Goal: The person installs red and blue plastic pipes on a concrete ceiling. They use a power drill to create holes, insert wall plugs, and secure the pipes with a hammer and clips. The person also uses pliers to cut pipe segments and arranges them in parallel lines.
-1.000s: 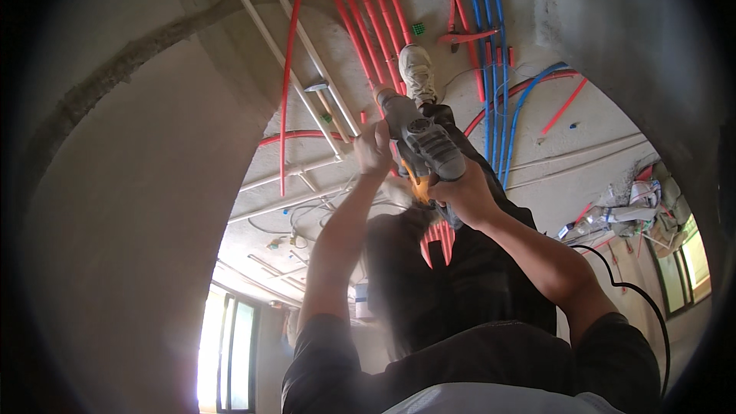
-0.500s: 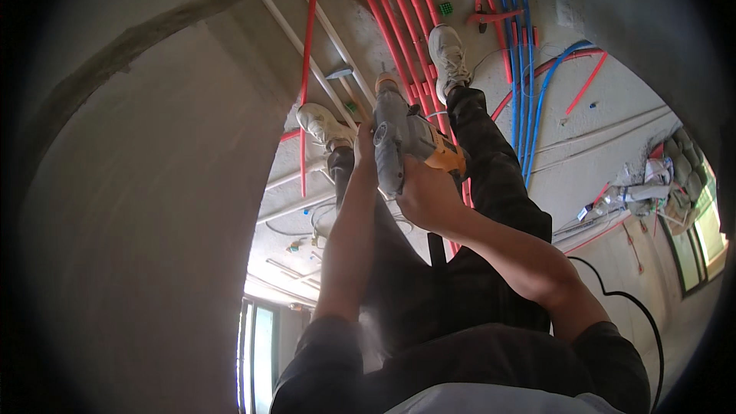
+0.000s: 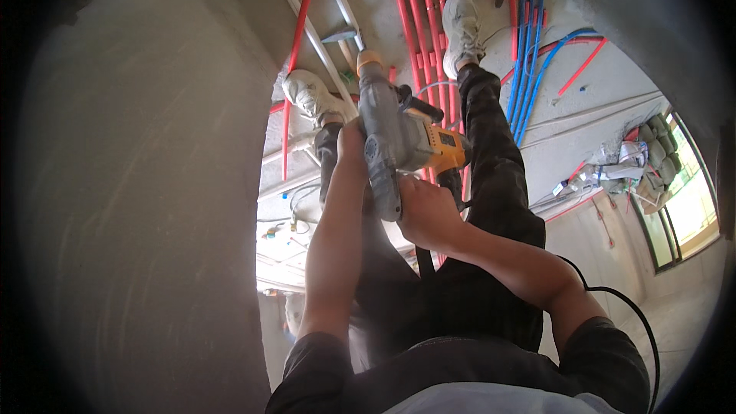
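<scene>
The person is holding a grey and orange power drill (image 3: 395,138) with both hands, pointing its nose down toward the concrete floor (image 3: 598,84) between their two feet. Judging from the grip and the aim, the step in hand is lining the tool up over a spot on the floor, near the white conduits (image 3: 307,31) running toward 11 o'clock. The next move would call for steady downward pressure with the body of the tool kept in line, and care not to touch the red pipes (image 3: 418,23) lying just at 1 o'clock from the nose, or the blue pipes (image 3: 529,38) further toward 2 o'clock.

The left hand (image 3: 351,146) is wrapping closed around the side of the drill's body at 9 o'clock, forearm reaching straight out from the lower edge. The right hand (image 3: 425,211) is clenching shut around the rear handle at 5 o'clock of the tool, wrist bent, elbow out toward 4 o'clock. A black cable (image 3: 613,299) is trailing off behind that arm. The left shoe (image 3: 307,96) is standing at 10 o'clock of the drill, the right shoe (image 3: 460,27) at 1 o'clock, on the pipes.
</scene>
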